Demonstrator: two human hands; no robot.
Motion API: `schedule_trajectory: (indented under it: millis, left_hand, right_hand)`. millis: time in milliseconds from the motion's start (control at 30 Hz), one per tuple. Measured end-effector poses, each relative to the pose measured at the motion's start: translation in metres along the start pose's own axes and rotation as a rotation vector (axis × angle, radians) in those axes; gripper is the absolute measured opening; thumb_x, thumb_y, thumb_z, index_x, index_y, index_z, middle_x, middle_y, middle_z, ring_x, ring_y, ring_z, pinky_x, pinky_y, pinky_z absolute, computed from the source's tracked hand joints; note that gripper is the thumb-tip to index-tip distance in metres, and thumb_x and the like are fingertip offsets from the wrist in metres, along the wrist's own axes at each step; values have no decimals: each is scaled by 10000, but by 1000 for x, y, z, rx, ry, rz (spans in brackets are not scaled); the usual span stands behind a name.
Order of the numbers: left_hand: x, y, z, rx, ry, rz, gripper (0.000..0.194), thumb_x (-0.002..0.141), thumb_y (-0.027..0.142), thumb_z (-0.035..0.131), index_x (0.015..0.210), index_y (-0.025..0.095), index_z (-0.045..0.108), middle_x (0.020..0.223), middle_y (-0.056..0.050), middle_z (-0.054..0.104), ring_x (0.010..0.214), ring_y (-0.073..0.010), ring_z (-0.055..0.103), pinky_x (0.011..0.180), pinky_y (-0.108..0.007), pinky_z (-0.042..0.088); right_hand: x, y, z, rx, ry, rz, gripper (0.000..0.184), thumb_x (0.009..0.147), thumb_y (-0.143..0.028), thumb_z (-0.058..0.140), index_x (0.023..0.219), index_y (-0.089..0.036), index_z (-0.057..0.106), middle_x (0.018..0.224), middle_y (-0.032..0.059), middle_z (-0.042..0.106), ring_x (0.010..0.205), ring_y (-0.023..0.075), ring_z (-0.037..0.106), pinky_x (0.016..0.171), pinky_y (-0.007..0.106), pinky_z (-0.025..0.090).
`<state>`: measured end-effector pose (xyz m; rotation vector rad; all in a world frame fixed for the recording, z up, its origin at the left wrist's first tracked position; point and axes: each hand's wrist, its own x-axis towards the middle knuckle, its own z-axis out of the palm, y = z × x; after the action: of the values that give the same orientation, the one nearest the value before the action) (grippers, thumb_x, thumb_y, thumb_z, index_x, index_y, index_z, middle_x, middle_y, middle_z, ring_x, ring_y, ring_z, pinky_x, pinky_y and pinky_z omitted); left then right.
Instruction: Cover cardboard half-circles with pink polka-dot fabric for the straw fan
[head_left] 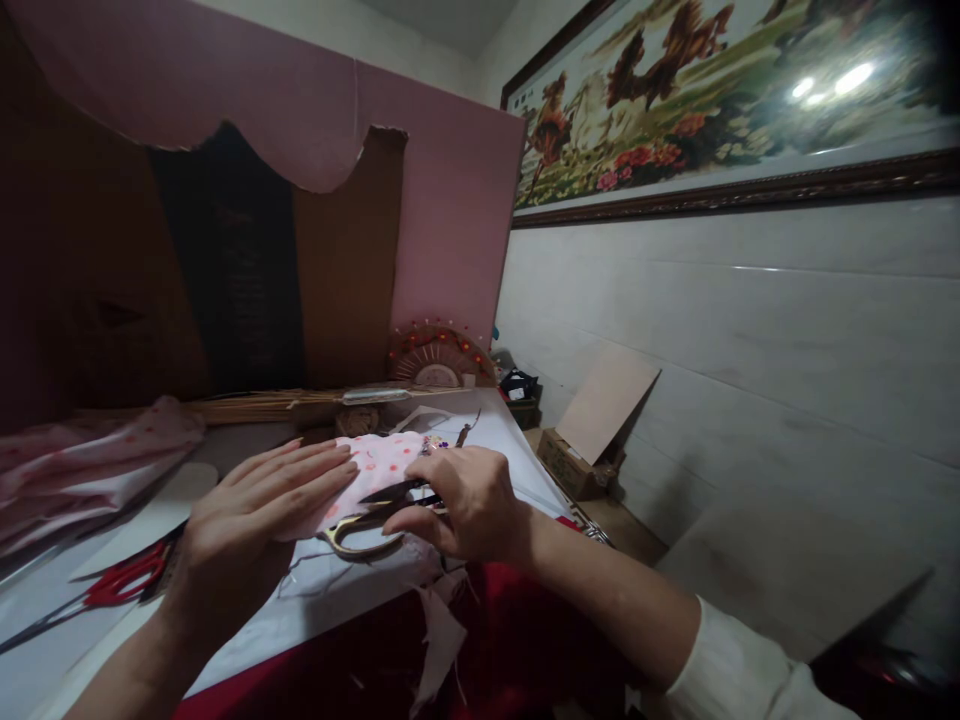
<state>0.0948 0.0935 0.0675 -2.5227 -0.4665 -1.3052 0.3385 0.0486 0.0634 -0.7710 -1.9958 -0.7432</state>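
Cloth (384, 462), likely light, soft and easily rucked, is pressed beyond the gold-handled scissors (369, 518) by the left hand (259, 500), fingers laid together, scissors being straddled by the right hand's (474, 500) parted thumb and forefinger, grip unclear, hold best taken at cloth's edge.

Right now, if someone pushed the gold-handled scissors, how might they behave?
The gold-handled scissors would probably stay stiff, given their metallic-looking blade, which also suggests some weight. The wide handle loop makes rolling unlikely.
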Motion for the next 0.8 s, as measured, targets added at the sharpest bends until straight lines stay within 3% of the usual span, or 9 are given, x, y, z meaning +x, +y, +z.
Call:
schedule_trajectory:
  millis: [133, 300, 500, 567, 667, 800]
  left_hand:
    - [2, 2, -1, -4, 6, 10, 415, 889, 60, 533, 1233, 270, 633, 1228, -35, 709, 1168, -202, 638, 1051, -375, 448]
    - [3, 4, 0, 11, -3, 29, 404, 893, 34, 522, 1221, 242, 629, 1220, -57, 710, 1178, -190, 628, 1062, -373, 436]
    - [2, 3, 1, 8, -3, 47, 337, 951, 138, 475, 1237, 241, 620, 1219, -64, 709, 1159, -202, 641, 1054, -398, 446]
    - [1, 3, 1, 4, 3, 52, 333, 958, 153, 471, 1244, 238, 619, 1229, -68, 704, 1165, -201, 636, 1057, -394, 443]
    - [1, 3, 0, 2, 12, 36, 354, 928, 103, 513, 1236, 239, 622, 1228, -58, 704, 1170, -190, 630, 1060, -369, 441]
    - [1, 3, -1, -4, 28, -7, 375, 902, 48, 528, 1215, 228, 628, 1218, -51, 704, 1189, -178, 615, 1062, -337, 438]
  right_hand:
    - [8, -6, 4, -6, 139, -52, 361, 946, -530, 532, 959, -171, 493, 648, -17, 643, 581, 128, 629, 564, 264, 422]
    - [13, -10, 8, -8, 194, -64, 367, 933, -544, 546, 947, -182, 486, 623, -34, 632, 550, 114, 615, 534, 252, 408]
    - [14, -10, 10, -11, 112, -72, 396, 948, -570, 498, 946, -174, 491, 656, -11, 657, 576, 121, 639, 552, 259, 412]
    - [15, -10, 10, 1, 148, -72, 398, 939, -572, 517, 942, -174, 496, 647, -18, 651, 564, 118, 634, 546, 252, 410]
    - [15, -8, 9, 7, 203, -66, 382, 929, -557, 546, 944, -179, 495, 629, -30, 644, 548, 117, 623, 535, 247, 406]
    - [11, -5, 7, -16, 134, -57, 353, 957, -536, 507, 942, -184, 478, 647, -20, 654, 569, 120, 632, 561, 257, 422]
